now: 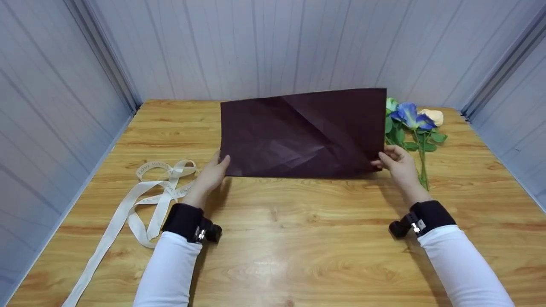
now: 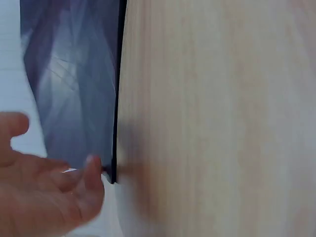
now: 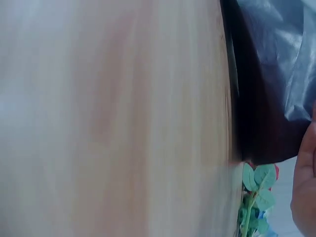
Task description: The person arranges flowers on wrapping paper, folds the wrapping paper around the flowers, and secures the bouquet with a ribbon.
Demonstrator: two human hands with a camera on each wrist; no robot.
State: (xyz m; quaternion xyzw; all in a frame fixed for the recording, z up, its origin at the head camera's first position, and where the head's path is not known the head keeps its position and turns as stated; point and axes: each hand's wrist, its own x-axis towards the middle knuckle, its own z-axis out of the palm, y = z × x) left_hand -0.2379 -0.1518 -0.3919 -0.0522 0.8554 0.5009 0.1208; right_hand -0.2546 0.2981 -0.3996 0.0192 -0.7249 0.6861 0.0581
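Note:
A dark maroon sheet of wrapping paper (image 1: 298, 132), creased and slightly shiny, stands tilted up over the wooden table, its lower edge close to the tabletop. My left hand (image 1: 214, 174) pinches it at the lower left corner, thumb in front. At the lower right edge, my right hand (image 1: 399, 166) grips the sheet between thumb and fingers. The left wrist view has the paper (image 2: 74, 94) running up from the left hand (image 2: 54, 192). From the right wrist, the paper (image 3: 276, 74) shows beside part of the right hand (image 3: 305, 182).
Artificial flowers (image 1: 411, 117), blue, cream and pale green with leafy stems, lie at the back right, partly behind the paper. A cream ribbon (image 1: 140, 192) with printed lettering is looped on the left of the table (image 1: 298, 243). Panelled walls (image 1: 273, 47) enclose the back and sides.

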